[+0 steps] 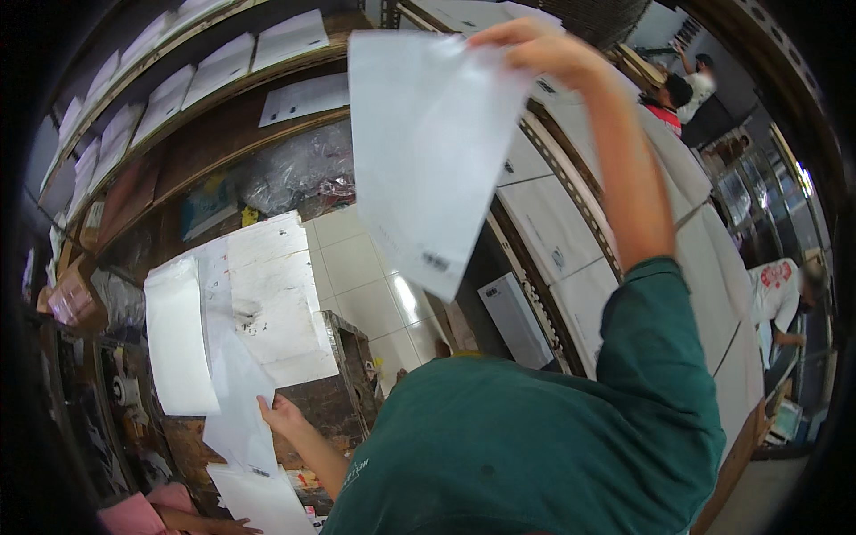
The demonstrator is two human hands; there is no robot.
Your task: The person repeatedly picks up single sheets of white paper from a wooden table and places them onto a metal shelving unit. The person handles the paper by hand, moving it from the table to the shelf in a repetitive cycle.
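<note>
My right hand (539, 49) is raised at the top centre, slightly blurred. Its fingers are closed on the upper corner of a thin white sheet (428, 152), which hangs down with a small dark printed mark near its lower corner. At the lower left, my left hand (283, 416) pinches the edge of another thin white sheet (236, 401), partly see-through and also marked. This second sheet slants beside a white stack of sheets (178, 334) on a stained white board (276, 294). Below it lies a further white sheet (259, 499).
A co-worker's pink sleeve (134, 515) and hand reach in at the bottom left. Shelves with paper stacks (214, 71) run along the upper left. Crumpled clear plastic (299, 165) fills a lower shelf. On the right stands a rack of large white packs (553, 218); other people are beyond it.
</note>
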